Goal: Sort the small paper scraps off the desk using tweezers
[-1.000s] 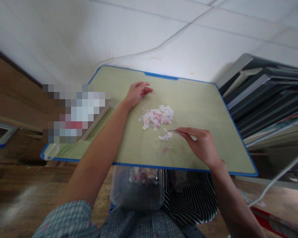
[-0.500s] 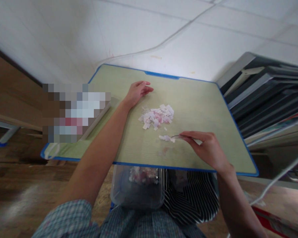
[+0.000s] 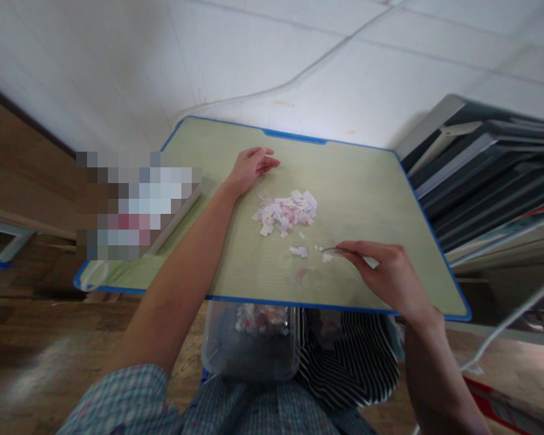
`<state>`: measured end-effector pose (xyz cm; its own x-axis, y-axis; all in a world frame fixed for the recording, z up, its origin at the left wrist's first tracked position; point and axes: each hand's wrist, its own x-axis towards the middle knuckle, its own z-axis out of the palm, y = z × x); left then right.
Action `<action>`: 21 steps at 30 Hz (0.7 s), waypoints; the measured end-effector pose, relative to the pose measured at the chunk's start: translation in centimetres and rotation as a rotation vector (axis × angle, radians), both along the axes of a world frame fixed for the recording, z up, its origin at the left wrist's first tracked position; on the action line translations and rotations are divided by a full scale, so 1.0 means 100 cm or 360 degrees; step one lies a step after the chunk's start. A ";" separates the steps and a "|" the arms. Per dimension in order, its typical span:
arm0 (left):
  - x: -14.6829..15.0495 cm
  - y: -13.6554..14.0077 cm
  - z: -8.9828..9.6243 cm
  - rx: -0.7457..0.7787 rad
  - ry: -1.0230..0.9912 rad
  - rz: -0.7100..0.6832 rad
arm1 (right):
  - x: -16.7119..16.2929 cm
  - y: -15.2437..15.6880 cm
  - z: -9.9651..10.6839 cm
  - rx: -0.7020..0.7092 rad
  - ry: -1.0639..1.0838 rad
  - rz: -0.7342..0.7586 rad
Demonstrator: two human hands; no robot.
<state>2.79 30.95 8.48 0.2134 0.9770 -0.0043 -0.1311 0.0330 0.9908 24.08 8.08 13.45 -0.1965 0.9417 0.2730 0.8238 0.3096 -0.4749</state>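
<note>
My right hand (image 3: 385, 269) pinches thin metal tweezers (image 3: 334, 249), their tips pointing left and low over the table. A small white paper scrap (image 3: 327, 257) lies at the tips; whether it is gripped or only touched I cannot tell. Just left of it are a few more loose scraps (image 3: 300, 251). Farther back sits a heap of white and pinkish paper pieces (image 3: 286, 214). Beyond that heap on the left, my left hand (image 3: 252, 170) rests on the tabletop, fingers loosely bent and apart, holding nothing.
The pale green table (image 3: 362, 193) has a blue rim and stands against a white wall. A box, partly blurred out, is on its left side. Below the front edge are a clear plastic bin (image 3: 249, 356) and a black-and-white striped bag (image 3: 353, 362). Dark folded frames (image 3: 485, 175) lean at right.
My right hand has moved right with the tweezers. A scrap now lies apart from the small group, at the tweezer tips. My left hand has stayed put.
</note>
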 end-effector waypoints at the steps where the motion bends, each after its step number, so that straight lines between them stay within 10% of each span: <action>1: 0.000 0.000 0.000 0.0002 -0.0004 0.0004 | -0.002 0.002 -0.001 0.0007 0.0031 0.0013; 21: 0.000 0.000 0.001 -0.0015 -0.0036 0.0007 | -0.009 0.012 0.000 -0.0207 0.0205 0.0137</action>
<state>2.83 30.93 8.57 0.2093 0.9778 -0.0086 -0.1534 0.0416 0.9873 23.16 9.26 13.50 -0.2491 0.9520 0.1781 0.7267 0.3052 -0.6154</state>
